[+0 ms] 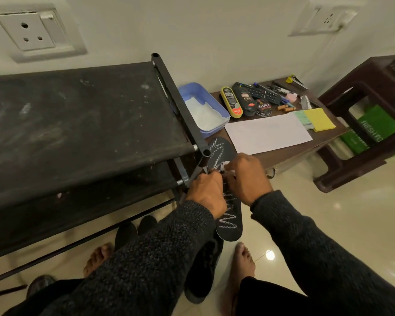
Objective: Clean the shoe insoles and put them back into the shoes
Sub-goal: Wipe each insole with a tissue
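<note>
Black insole: a long, flat insole (228, 215) with a pale zigzag pattern is hanging in the air between the two hands, just right of the shoe rack's near corner post, its heel end pointing toward the person.
Left hand: the left hand (205, 192) is curling its fingers round the insole's left edge, gripping it.
Right hand: the right hand (246, 176) is pinching a small white wipe (226, 166) and pressing it against the insole's patterned face.
Progress: judging by this, cleaning is under way on this insole; nothing is showing it finished, and it is not yet back in a shoe.
Left to do: a dark shoe (203, 270) is lying on the floor below the forearms, between the bare feet, seemingly waiting for its insole; I cannot tell whether a second insole is done.
Rack: the black shoe rack (78, 115) is showing a dusty, smudged fabric shelf on metal tubes.
Table: the low brown table (290, 151) at far right is holding a blue plastic tub (214, 103) with white tissue, polish containers and white paper.
Floor: glossy pale tiles are reflecting a light.
</note>
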Motion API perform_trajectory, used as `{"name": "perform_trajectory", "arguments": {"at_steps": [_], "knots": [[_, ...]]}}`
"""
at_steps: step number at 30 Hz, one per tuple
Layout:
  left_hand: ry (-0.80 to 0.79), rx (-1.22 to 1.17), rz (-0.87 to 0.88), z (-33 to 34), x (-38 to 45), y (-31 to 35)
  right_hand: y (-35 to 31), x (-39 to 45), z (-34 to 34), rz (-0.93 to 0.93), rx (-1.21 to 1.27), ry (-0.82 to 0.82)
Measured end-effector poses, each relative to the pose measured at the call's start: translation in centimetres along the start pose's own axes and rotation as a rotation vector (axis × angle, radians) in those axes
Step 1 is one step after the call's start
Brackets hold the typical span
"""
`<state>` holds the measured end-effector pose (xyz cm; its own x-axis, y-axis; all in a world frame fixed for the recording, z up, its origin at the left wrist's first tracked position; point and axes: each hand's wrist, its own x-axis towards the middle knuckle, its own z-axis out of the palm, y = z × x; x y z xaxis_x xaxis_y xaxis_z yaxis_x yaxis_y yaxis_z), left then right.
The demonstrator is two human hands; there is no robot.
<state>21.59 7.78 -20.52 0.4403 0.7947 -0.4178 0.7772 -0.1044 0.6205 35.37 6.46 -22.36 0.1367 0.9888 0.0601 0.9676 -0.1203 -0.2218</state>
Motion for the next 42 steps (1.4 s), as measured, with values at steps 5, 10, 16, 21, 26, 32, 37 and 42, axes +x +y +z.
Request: {"name": "perform_trajectory", "arguments": {"at_steps": [5,10,16,21,26,32,37,42], "knots": [[-0.007,-0.018,0.002,-0.1,-0.1,-0.3,1.0,-0.8,0.4,-0.059,0.028,0.016],[0.018,0.104,-0.006,0.5,-0.1,0.2,1.2,1.5,0.8,0.041,0.029,0.012],[-0.028,0.136,-0.017,0.5,-0.1,0.2,1.1,7.9,1.0,0.187,0.048,-0.015],[-0.045,0.123,-0.01,0.4,0.1,0.1,0.2,10.2,1.0,0.23,0.034,0.001],[-0.042,0.09,0.01,0.2,0.2,-0.1,-0.5,7.5,1.9,0.178,0.078,0.005],[-0.015,0.084,0.031,0.4,0.3,-0.6,-0.5,5.6,2.1,0.028,0.131,0.011],[-0.031,0.036,0.03,0.7,0.0,-1.1,0.6,9.5,2.0,0.253,0.176,0.057],[-0.058,-0.026,0.018,0.7,-0.3,-1.4,0.4,9.0,2.2,0.244,0.148,0.031]]}}
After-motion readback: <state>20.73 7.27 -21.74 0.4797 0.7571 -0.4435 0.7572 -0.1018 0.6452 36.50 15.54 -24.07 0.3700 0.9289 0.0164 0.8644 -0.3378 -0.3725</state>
